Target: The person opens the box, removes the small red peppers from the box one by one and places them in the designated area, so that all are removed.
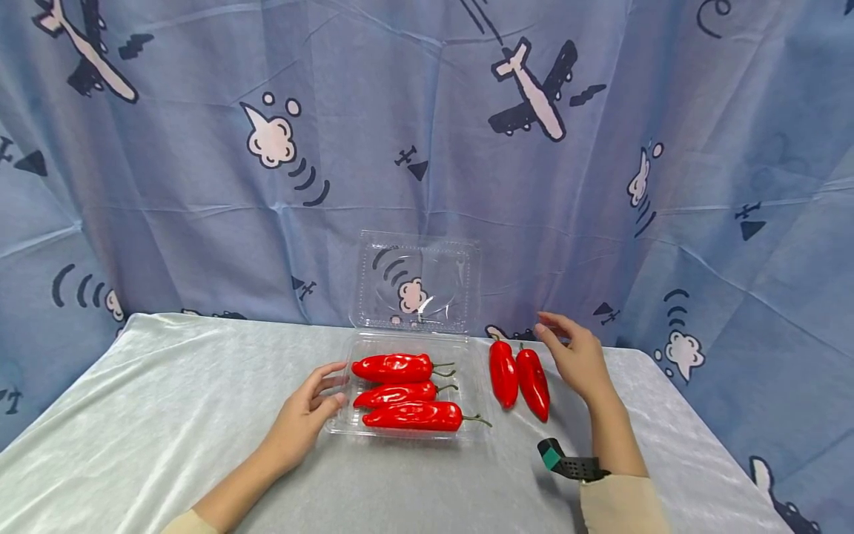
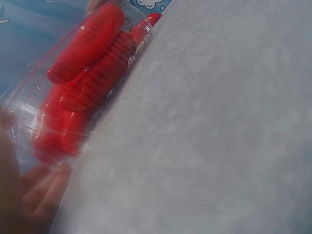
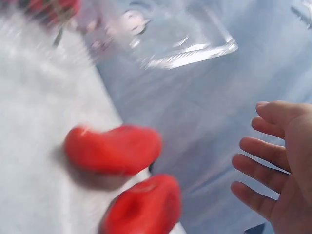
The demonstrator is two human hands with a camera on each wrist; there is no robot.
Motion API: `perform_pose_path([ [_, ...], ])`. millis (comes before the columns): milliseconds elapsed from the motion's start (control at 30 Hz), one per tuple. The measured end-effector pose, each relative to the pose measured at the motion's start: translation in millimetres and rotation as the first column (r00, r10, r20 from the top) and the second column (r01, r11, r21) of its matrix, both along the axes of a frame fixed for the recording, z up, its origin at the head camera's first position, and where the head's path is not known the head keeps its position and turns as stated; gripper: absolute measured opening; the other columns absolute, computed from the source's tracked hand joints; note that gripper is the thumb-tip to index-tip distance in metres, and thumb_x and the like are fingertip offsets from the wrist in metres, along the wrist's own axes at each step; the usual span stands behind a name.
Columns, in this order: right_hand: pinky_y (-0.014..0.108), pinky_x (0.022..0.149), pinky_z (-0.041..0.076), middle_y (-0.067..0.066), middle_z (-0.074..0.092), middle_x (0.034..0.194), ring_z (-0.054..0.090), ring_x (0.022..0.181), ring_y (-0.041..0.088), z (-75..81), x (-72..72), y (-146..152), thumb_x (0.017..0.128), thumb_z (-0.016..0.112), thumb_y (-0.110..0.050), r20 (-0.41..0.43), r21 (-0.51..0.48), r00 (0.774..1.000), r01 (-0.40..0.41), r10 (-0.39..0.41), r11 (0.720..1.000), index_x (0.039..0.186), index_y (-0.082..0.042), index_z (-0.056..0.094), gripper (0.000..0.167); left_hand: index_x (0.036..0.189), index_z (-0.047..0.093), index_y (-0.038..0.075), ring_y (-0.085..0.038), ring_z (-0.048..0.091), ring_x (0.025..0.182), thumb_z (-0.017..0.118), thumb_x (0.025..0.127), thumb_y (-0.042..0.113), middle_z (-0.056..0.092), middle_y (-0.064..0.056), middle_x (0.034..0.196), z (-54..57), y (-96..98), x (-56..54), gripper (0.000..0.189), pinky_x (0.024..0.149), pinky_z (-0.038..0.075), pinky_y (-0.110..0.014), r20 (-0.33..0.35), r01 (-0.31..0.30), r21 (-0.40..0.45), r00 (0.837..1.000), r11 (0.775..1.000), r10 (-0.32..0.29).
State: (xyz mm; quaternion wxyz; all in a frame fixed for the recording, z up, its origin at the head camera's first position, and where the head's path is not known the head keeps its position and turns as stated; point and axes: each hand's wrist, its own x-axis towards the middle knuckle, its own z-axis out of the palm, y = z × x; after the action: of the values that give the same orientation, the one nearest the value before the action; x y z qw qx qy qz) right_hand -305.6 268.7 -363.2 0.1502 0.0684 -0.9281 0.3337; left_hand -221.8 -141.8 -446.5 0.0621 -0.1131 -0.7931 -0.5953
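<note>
In the head view, a clear plastic clamshell box point(image 1: 340, 424) stands with its lid point(image 1: 420, 285) raised. Three red peppers lie in its tray: a back one point(image 1: 394, 368), a middle one point(image 1: 396, 394) and a front one point(image 1: 414, 417), stems to the right. My left hand point(image 1: 308, 417) holds the tray's left edge, thumb nearer the front than the fingers. To the tray's right, two more red peppers point(image 1: 503, 374) point(image 1: 533, 384) lie side by side on the cloth. My right hand point(image 1: 575, 357) hovers just past them with spread, relaxed fingers point(image 3: 265, 152) and nothing held.
A pale velvety cloth point(image 1: 220, 386) covers the table. Behind its far edge hangs a blue curtain point(image 1: 373, 170) printed with planes and clouds, close behind the raised lid. A black and green band point(image 1: 567, 461) sits around the right wrist.
</note>
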Motion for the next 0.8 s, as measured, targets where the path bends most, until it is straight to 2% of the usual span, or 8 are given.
perform_pose_path([
  [233,0.058,0.103,0.049,0.021,0.062,0.139,0.059,0.126,0.040,18.2,10.1,-9,0.105,0.052,-0.036,-0.031,-0.007,0.999,-0.030,0.030,1.000,0.141,-0.006,0.057,0.047,0.145,0.050,0.016,-0.035,0.066,0.121,0.058,0.101,0.016,0.061,-0.021,0.141,0.8,-0.2,0.6,0.045,0.095,0.057,-0.031,0.005,-0.004,-0.005,1.000,1.000,0.004],
  [367,0.058,0.102,0.051,0.021,0.062,0.138,0.060,0.124,0.039,25.1,13.4,-13,0.104,0.053,-0.036,-0.037,0.014,0.998,-0.051,0.051,0.999,0.141,-0.007,0.058,0.047,0.145,0.050,0.016,-0.034,0.067,0.120,0.058,0.101,0.015,0.061,-0.020,0.140,0.5,-0.4,0.5,0.045,0.095,0.057,-0.032,0.006,-0.003,-0.004,1.000,1.000,0.003],
  [800,0.058,0.101,0.052,0.018,0.061,0.141,0.059,0.126,0.038,58.1,35.4,-33,0.103,0.056,-0.039,0.033,0.053,0.988,-0.150,0.148,0.987,0.141,-0.012,0.059,0.047,0.145,0.049,0.016,-0.034,0.067,0.120,0.058,0.101,0.016,0.061,-0.020,0.140,0.0,-0.8,0.5,0.045,0.095,0.057,-0.031,0.003,0.002,-0.002,1.000,1.000,-0.002],
])
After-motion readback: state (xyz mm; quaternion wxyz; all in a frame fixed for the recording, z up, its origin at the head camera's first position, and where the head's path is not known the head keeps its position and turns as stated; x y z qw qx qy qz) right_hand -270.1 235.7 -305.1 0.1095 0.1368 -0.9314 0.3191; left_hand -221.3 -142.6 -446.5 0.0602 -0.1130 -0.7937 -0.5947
